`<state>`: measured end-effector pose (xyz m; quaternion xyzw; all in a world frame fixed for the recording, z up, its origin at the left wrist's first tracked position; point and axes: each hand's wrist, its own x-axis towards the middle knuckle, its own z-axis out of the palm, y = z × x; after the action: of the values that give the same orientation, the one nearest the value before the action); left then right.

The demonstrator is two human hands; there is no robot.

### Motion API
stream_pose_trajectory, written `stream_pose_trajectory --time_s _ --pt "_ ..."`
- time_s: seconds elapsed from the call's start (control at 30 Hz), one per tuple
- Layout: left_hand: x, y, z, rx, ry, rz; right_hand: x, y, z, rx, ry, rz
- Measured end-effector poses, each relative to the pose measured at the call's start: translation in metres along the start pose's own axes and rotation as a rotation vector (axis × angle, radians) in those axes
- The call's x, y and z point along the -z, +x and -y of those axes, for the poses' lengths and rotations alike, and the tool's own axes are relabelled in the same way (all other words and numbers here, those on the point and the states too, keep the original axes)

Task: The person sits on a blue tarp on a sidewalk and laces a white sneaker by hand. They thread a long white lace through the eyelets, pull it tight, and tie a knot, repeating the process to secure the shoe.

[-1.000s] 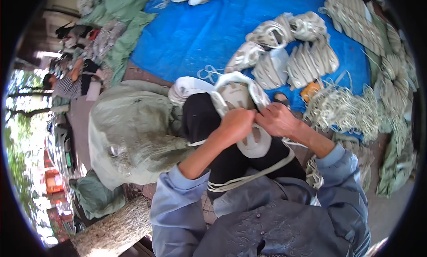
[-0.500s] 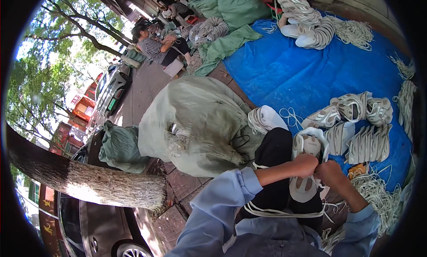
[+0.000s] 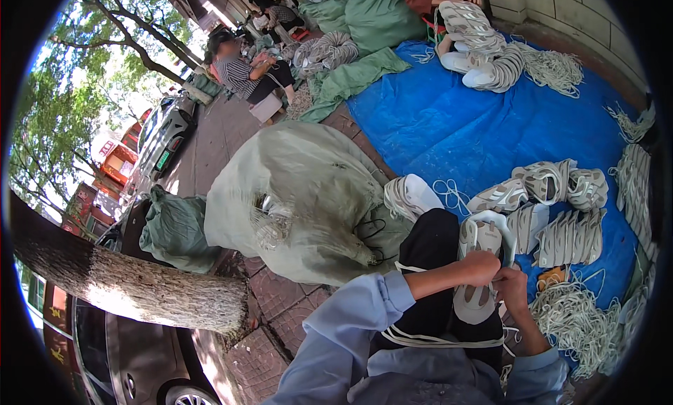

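Note:
A beige and white shoe upper (image 3: pixel 474 305) lies across my dark-trousered lap, its toe end toward me. My left hand (image 3: pixel 481 267) is closed in a fist over the middle of the upper. Beside it, at the upper's right edge, my right hand (image 3: pixel 512 287) has its fingers pinched together. What either hand grips is too small or hidden to make out. White laces (image 3: pixel 434 342) stretch over my thighs, with loose ends to the right of the upper. Another shoe upper with a white lining (image 3: pixel 413 197) sits just past my left knee.
A blue tarp (image 3: pixel 484 145) carries rows of shoe uppers (image 3: pixel 569 238) and heaped white laces (image 3: pixel 578 321). A large pale sack (image 3: pixel 294 194) stands left of my knees, near a tree trunk (image 3: pixel 161 293). Other people sit farther off, one in stripes (image 3: pixel 242 75), beside green sacks (image 3: pixel 385 16).
My right hand has drawn in closer to the upper's edge and turned, fingers now pointing up. My left hand stays nearly in place. The view has shifted slightly.

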<state>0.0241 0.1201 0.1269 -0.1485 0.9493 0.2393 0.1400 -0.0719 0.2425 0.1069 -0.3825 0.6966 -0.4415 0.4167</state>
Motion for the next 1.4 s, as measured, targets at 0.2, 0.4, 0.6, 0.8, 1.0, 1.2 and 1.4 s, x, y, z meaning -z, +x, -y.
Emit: stream_pose_trajectory --time_s 0.2,0.4,0.6,0.8,1.0,1.2,1.4 --pt "0.005 -0.008 -0.004 0.051 -0.017 -0.060 0.019 0.029 0.027 -0.021 -0.504 0.499" --pt "0.007 -0.011 -0.007 0.098 -0.095 -0.071 -0.005 0.003 0.003 0.441 -0.674 -0.126" --pt "0.016 -0.006 -0.014 0.058 -0.034 -0.033 -0.006 -0.002 0.002 0.572 -0.612 -0.334" --pt "0.008 -0.002 -0.003 0.087 -0.023 0.071 0.053 0.009 -0.003 0.742 -0.712 -0.004" --pt "-0.003 -0.009 -0.002 0.075 -0.112 -0.113 0.029 0.000 0.039 0.387 -0.554 0.072" --pt "-0.001 -0.019 -0.001 0.113 -0.185 -0.179 0.015 0.007 0.039 0.654 -0.976 0.110" --pt "0.004 -0.019 -0.004 0.088 -0.190 -0.148 0.021 0.024 0.037 0.512 -1.130 0.350"
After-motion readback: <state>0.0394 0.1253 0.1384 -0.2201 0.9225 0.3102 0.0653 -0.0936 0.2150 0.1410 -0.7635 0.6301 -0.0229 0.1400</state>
